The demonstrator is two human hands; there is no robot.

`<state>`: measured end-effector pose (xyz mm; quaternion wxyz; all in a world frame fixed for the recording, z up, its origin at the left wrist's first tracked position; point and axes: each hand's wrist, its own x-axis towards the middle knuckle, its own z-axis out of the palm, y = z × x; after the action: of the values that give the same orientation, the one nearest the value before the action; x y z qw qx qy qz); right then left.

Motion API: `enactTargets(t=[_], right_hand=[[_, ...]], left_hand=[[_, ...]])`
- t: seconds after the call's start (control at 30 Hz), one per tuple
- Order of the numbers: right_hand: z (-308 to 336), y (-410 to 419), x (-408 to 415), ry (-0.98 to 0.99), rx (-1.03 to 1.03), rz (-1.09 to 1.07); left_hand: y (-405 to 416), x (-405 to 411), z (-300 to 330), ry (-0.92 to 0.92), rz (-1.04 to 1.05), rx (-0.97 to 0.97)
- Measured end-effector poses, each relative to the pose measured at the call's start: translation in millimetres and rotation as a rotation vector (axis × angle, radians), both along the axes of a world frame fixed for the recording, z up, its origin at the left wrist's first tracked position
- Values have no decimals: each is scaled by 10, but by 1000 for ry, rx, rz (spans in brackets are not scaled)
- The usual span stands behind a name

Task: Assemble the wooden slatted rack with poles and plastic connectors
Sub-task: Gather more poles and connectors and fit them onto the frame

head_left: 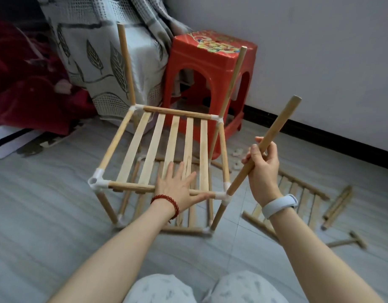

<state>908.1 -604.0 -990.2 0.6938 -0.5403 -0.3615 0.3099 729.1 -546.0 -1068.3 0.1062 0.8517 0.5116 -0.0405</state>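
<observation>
I see the wooden rack [166,147] standing on the gray floor [46,193], right in front of my knees. Its top shelf has five flat slats [153,145] lying side by side inside a frame of round poles. I can count four white plastic connectors [98,181] at the corners of that top shelf. Two tall poles [126,64] stick up from the two far corners. The near left connector has an open hole with nothing in it.

My left hand [177,186] lies flat with fingers spread on the slats and the front pole, pressing down. My right hand [263,169] is wrapped around one loose pole [265,145]. The pole is tilted, and its low end touches the near right connector [222,196].

A lower shelf sits under the top one, near the floor, but it looks blurry.

On the floor to the right lies one more slatted panel [298,197]. Beside it lie some short sticks [337,206] in a bunch; I cannot tell how many. One small T-shaped wooden piece [350,240] lies near them.

Behind the rack stands one red plastic stool [210,84], next to a gray leaf-print cloth [96,62].
</observation>
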Motion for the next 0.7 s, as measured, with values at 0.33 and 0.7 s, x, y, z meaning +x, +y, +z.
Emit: enactTargets(t=[0.33, 0.7], right_hand=[[-7, -82, -2, -312, -17, 183], [-74, -340, 86, -545, -250, 311]], left_hand=[[80, 56, -93, 56, 17, 39], [93, 33, -9, 54, 8, 7]])
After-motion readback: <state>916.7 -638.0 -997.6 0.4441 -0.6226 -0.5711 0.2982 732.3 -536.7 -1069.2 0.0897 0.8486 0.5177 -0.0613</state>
